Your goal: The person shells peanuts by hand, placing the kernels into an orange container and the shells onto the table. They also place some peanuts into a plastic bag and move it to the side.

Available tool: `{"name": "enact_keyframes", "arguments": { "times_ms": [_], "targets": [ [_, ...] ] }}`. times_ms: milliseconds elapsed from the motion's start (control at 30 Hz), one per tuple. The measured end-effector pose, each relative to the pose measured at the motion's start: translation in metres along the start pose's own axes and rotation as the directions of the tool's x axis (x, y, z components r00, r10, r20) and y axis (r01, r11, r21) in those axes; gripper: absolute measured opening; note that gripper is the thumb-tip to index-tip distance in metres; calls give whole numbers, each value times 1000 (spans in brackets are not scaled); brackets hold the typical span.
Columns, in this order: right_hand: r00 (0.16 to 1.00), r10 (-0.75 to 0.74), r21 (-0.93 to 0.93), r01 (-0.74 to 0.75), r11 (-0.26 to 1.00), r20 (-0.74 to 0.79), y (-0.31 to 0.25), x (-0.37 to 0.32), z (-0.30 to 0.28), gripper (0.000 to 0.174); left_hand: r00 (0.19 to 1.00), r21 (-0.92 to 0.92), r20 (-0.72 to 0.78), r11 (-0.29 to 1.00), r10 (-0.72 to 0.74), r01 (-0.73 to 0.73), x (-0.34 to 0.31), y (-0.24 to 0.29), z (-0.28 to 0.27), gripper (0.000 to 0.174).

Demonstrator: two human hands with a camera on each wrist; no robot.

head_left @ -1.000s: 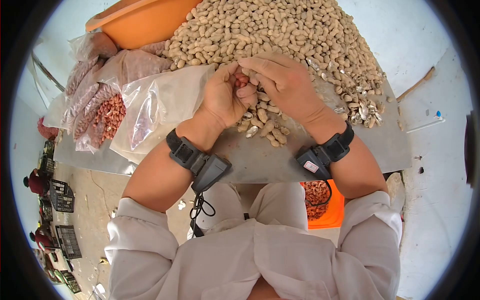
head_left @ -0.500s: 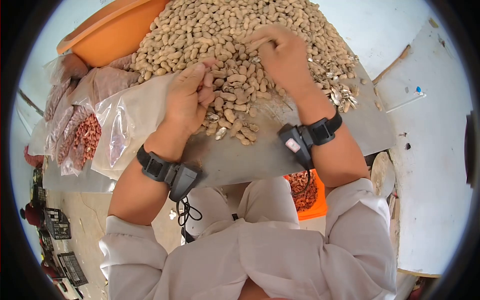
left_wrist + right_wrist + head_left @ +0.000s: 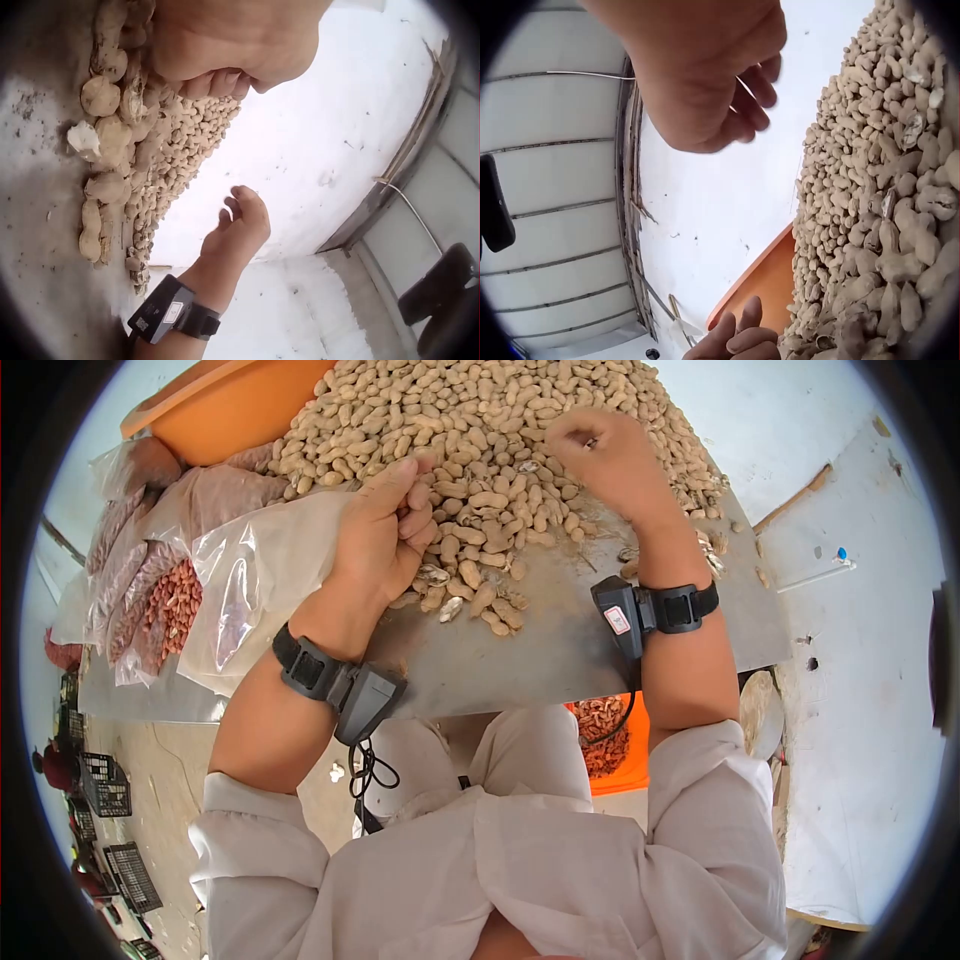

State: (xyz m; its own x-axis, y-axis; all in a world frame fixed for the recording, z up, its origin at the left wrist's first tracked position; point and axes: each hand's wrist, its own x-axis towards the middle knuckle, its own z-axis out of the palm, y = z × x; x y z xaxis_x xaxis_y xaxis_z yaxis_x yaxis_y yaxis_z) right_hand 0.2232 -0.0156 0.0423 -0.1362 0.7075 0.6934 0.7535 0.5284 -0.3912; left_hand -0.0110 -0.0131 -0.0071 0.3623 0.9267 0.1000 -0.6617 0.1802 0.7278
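Note:
Unshelled peanuts [image 3: 470,425] form a large heap on the grey metal tabletop [image 3: 500,665]. My left hand [image 3: 380,545] hovers at the near left side of the heap, its fingers curled toward the palm and its thumb extended. The kernels seen in this palm earlier are hidden now. Over the right part of the heap, my right hand [image 3: 615,465] is raised; the right wrist view shows its fingers [image 3: 754,120] loosely bent with nothing visible between them. Several peanuts and pale split shells [image 3: 450,608] lie near the left wrist.
An orange basin [image 3: 215,410] stands at the back left. Clear bags of red kernels [image 3: 172,610] and a flat plastic bag [image 3: 265,575] lie to the left. Below the table edge sits an orange container [image 3: 625,760] with reddish contents. A white wall [image 3: 860,690] borders the right.
The hands were together over red kernels in the left palm, then parted. The left moved left; the right moved up, then farther right, away from the left hand. The head view shifted too.

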Motion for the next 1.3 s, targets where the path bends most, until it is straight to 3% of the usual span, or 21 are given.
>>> {"name": "enact_keyframes", "arguments": {
  "times_ms": [133, 233, 333, 433, 533, 633, 733, 1033, 1133, 1233, 1300],
  "targets": [
    [892, 71, -63, -48, 997, 446, -15, -7, 13, 19, 1000, 1, -11, 1000, 18, -18, 3, 1, -4, 26],
    [912, -102, 37, 95, 995, 398, -5, -11, 38, 26, 1000, 8, -5, 1000, 30, -30, 3, 0, -5, 26],
    [905, -158, -31, 185, 982, 394, -4, -15, 50, 28, 999, 19, 4, 999, 34, -34, 2, -1, -4, 26],
    [898, -46, -108, 104, 989, 438, -7, -13, 54, 20, 999, 29, 1, 999, 34, -34, 2, 0, -3, 26],
    [912, -89, -84, 133, 988, 401, -6, -14, 58, 16, 999, 43, -9, 998, 36, -36, 1, -1, -1, 25],
    [951, -93, -3, 98, 995, 296, -12, -12, 58, 12, 998, 95, -56, 995, 19, -14, 1, -2, 1, 24],
    [992, -74, 206, 51, 977, 105, -21, -12, 55, 13, 999, 145, -40, 989, -7, 13, 0, -3, 1, 23],
    [982, -173, 170, 158, 973, 81, -46, -15, 50, 19, 999, 286, -43, 958, 13, 0, -2, -6, 10, 17],
    [974, -175, 239, 137, 961, 147, -46, -13, 44, 22, 999, 273, -10, 961, 49, -44, 0, -8, 6, 15],
    [985, -34, 448, -47, 893, 170, -33, -15, 53, 26, 994, 205, 94, 976, 50, -69, 2, -7, -2, 17],
    [979, 28, 480, -123, 869, 201, -31, -17, 55, 25, 990, 187, 129, 979, 52, -76, 2, -6, -4, 19]
  ]
}}
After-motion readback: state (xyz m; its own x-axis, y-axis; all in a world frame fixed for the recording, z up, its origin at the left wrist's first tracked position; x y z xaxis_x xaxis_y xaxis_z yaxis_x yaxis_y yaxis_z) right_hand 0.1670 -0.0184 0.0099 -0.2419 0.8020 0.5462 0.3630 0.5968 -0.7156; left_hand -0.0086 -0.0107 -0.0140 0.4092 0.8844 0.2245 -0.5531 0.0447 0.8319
